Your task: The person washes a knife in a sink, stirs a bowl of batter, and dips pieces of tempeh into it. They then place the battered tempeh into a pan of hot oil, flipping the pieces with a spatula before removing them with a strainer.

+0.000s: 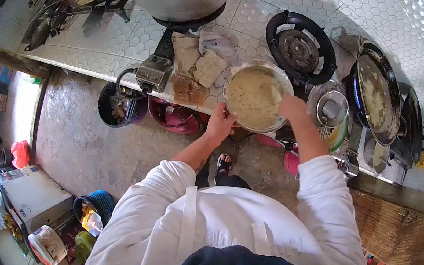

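**Two hands on one bowl hanging off the counter edge, what could go wrong?**

Head camera view, the only one going:

Left hand (220, 124) grips the near rim of a clear bowl (233, 115) full of pale batter (252, 96), fingers clamped on the rim with the thumb hooked over it. Right hand (293, 108) is at the far-right side of the bowl, fingers bunched together and dipped at the batter surface; can't tell if they're pinching anything or just stirring. The bowl sits right at the front edge of the hex-tiled counter (99, 46), and part of it looks like it overhangs.

My guess at the risks:

- That overhang. If the left hand loosens while the right one pushes through the batter, the bowl could tip toward the concrete floor (86, 142), and the red gas cylinder (173, 116) is just below.
- A stack of flatbreads (207, 67) lies just beside the bowl on the left. A slosh would soak them.
- The frying pan (374, 98) on the right has food in it, and a blue glow at its left edge looks like a lit flame. Nobody's watching it, so it could scorch.
- The right sleeve (323, 191) is loose and white, near the empty burner (301, 47) and a glass lid (329, 108). A batter drip or snag seems likely there.
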`<state>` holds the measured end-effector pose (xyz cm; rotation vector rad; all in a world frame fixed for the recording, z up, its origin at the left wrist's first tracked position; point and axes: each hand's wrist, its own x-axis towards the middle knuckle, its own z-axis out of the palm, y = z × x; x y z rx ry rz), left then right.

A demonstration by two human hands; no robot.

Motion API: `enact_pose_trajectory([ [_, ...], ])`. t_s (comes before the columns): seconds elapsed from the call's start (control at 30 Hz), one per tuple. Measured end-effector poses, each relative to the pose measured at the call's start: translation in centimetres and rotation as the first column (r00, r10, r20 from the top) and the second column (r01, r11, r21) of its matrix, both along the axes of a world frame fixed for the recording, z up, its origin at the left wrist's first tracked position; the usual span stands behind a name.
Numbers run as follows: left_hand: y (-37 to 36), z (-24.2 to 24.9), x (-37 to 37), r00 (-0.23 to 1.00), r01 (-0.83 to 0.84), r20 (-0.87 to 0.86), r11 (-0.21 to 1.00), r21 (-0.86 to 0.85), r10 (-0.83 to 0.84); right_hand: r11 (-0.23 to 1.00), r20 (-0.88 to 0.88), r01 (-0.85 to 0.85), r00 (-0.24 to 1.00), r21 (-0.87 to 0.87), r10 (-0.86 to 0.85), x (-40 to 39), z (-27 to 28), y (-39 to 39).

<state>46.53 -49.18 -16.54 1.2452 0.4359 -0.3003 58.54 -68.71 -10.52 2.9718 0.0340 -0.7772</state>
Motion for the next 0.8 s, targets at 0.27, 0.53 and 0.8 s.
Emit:
enact_pose_trajectory([
  [0.27,0.1,0.3,0.4,1.000,-0.018,-0.017,0.998,0.052,0.019,0.959,-0.032,-0.245,0.967,0.146,0.252,-2.1,3.6,2.3],
  [0.53,-0.6,-0.6,0.3,0.996,-0.083,-0.015,0.997,0.008,0.083,0.943,0.023,-0.318,0.948,0.096,0.317,1.7,-6.2,0.1],
  [0.8,-1.1,-0.3,0.1,0.991,-0.126,-0.038,0.992,-0.026,0.125,0.941,0.064,-0.300,0.954,0.155,0.294,-0.2,4.2,-0.3],
])
